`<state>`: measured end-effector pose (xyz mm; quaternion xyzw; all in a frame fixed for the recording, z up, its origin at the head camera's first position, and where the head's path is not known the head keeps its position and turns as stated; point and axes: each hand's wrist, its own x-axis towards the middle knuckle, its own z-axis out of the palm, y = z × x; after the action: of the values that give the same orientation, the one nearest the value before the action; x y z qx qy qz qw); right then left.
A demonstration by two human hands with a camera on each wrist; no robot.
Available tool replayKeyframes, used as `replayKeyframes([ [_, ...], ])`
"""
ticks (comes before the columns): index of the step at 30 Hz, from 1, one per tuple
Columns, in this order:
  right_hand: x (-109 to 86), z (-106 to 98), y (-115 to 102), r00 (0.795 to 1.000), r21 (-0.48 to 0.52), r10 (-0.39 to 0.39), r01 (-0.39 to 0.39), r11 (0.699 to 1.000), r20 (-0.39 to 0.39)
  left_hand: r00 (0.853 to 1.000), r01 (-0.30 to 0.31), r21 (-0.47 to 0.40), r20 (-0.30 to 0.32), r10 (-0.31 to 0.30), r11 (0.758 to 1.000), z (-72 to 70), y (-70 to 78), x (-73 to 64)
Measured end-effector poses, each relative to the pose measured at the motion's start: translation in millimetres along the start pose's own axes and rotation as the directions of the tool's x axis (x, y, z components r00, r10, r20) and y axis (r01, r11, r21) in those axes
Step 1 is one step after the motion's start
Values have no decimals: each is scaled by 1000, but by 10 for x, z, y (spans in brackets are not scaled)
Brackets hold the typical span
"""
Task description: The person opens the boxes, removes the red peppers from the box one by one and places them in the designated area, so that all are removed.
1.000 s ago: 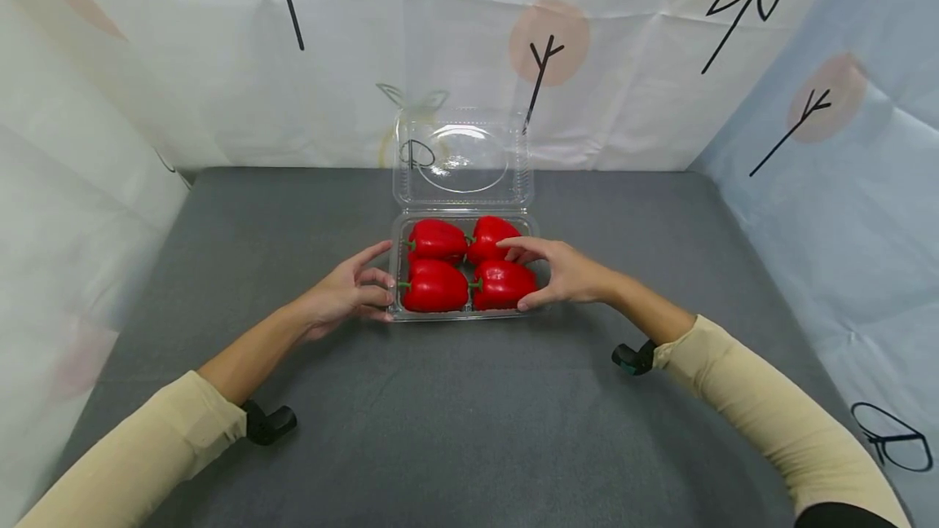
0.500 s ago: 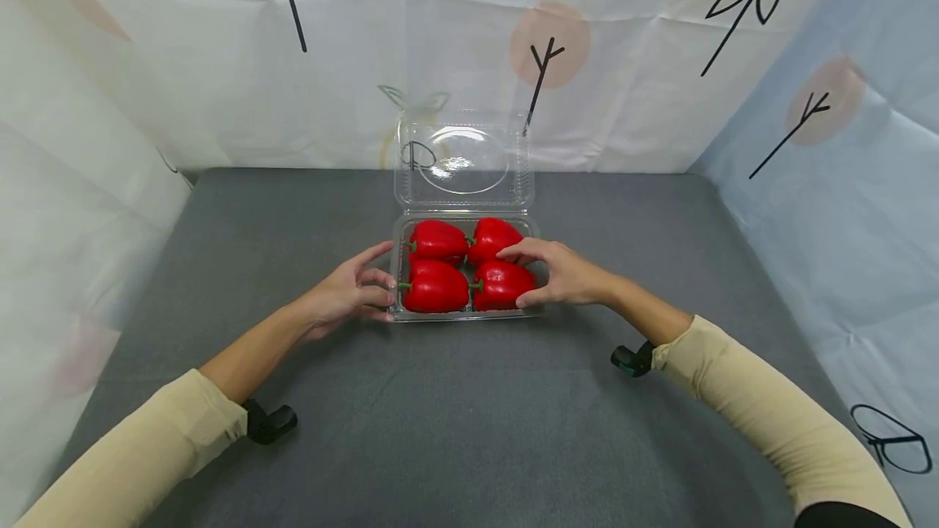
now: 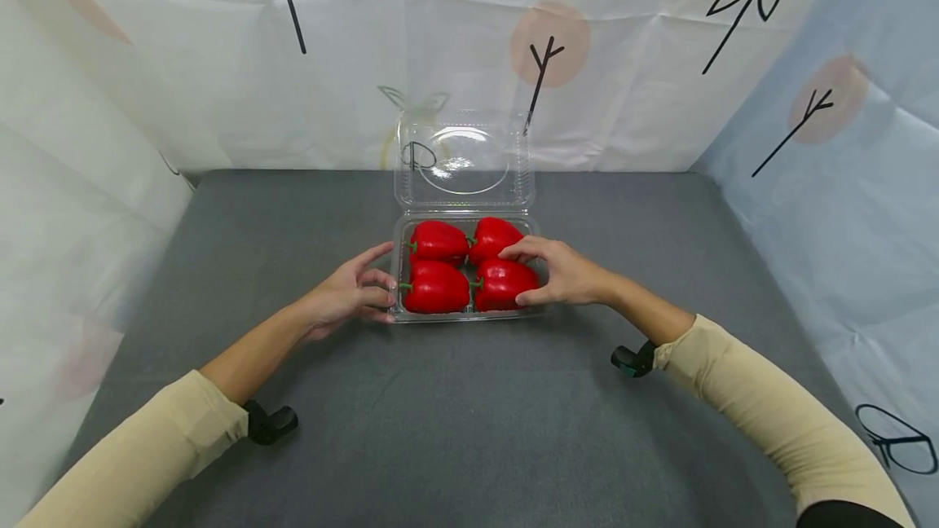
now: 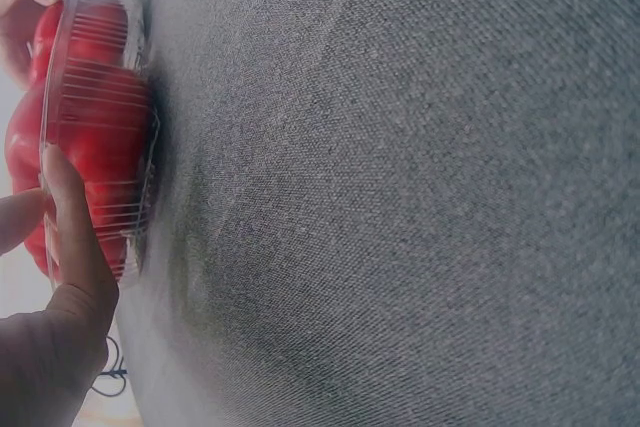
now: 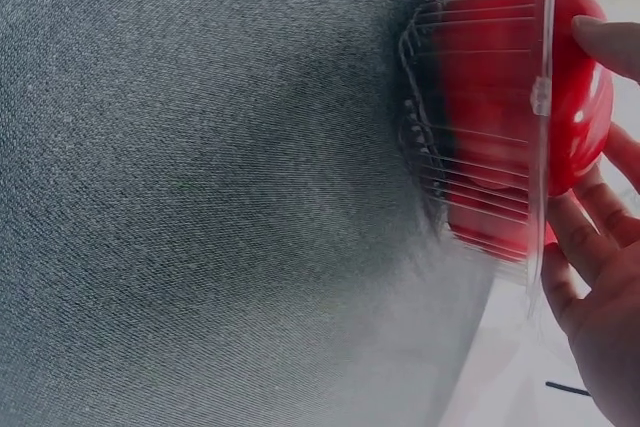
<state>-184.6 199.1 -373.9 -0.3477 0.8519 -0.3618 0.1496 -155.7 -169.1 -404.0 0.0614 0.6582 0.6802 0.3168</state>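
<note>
Several glossy red bell peppers with green stems, one of them the back-left bell pepper (image 3: 438, 240), lie in a clear plastic clamshell box (image 3: 433, 318). Its hinged lid (image 3: 465, 157) stands raised at the back. My right hand (image 3: 561, 271) holds the front-right bell pepper (image 3: 500, 285), thumb at its near side and fingers at its far side. In the right wrist view the thumb touches this pepper's skin above the rim. At the box's left side, my left hand (image 3: 345, 293) rests loosely spread fingers against the wall, as the left wrist view also shows.
The box stands on a grey cloth-covered table (image 3: 440, 430), towards its back. A white printed curtain (image 3: 330, 88) hangs behind, with more fabric at both sides. Black wrist mounts (image 3: 270, 424) sit under both forearms.
Almost nothing differs. Both hands, the peppers and the box keep their places; the head view shifts very slightly.
</note>
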Motion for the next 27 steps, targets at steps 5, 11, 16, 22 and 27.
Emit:
replayKeyframes([
  [5, -23, -47, -50, 1000, 30, 12, -12, 999, -9, 1000, -6, 7, 4, 6, 1000, -1, -3, -2],
  [11, -63, -120, -102, 1000, 63, -9, 10, 998, -16, 1000, -8, 9, 2, 8, 1000, 1, -8, -1],
  [16, -104, -191, -149, 1000, 73, 6, -5, 997, -19, 1000, -12, 13, 0, 12, 1000, 9, -9, -2],
  [22, -146, -294, -221, 999, 62, 11, -9, 998, -32, 1000, -15, 12, 1, 14, 1000, 15, -4, -4],
  [27, -196, -409, -255, 998, 46, 12, -10, 999, -56, 1000, -13, 10, 3, 13, 1000, 22, 4, -13],
])
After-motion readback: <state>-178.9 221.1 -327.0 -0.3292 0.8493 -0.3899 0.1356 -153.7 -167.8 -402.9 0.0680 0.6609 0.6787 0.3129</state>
